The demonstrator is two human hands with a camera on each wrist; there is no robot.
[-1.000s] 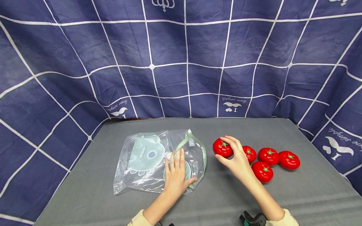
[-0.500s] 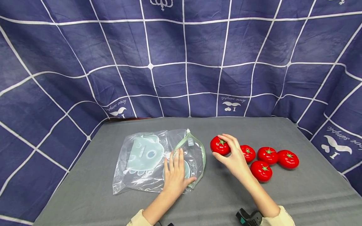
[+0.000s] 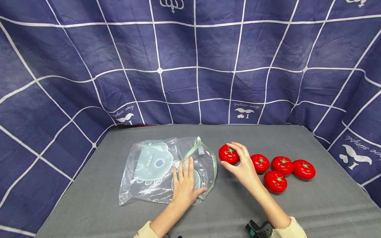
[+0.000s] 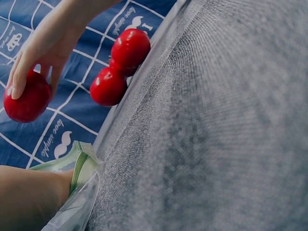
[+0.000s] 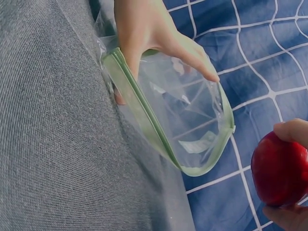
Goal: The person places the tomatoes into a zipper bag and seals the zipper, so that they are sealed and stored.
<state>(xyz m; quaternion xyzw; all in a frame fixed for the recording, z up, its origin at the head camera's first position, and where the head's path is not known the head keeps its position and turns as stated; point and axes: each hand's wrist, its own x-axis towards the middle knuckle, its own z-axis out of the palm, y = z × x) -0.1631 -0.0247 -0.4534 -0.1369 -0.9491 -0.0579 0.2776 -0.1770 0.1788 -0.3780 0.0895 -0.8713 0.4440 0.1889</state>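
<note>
In the head view, my right hand (image 3: 245,168) grips a glossy red tomato (image 3: 227,155) between thumb and fingers, just right of a clear plastic zip bag (image 3: 181,145). The left hand (image 3: 184,188) rests on the bag near its mouth, fingers straight and thumb spread. A pale green cartoon print marks the bag. The right wrist view shows its green zip rim (image 5: 204,166) gaping, with the left hand (image 5: 149,29) at the far side and the held tomato (image 5: 279,168) outside the mouth. The left wrist view also shows the held tomato (image 4: 26,103).
Several more tomatoes lie grouped right of the right hand, among them a near one (image 3: 275,181) and a far-right one (image 3: 304,169). A grey cloth covers the table (image 3: 89,205). A blue curtain (image 3: 214,82) with white lines hangs behind and beside it.
My right hand has carried the tomato a little left, towards the bag's mouth and away from the other tomatoes. The left hand and the bag have stayed in place.
</note>
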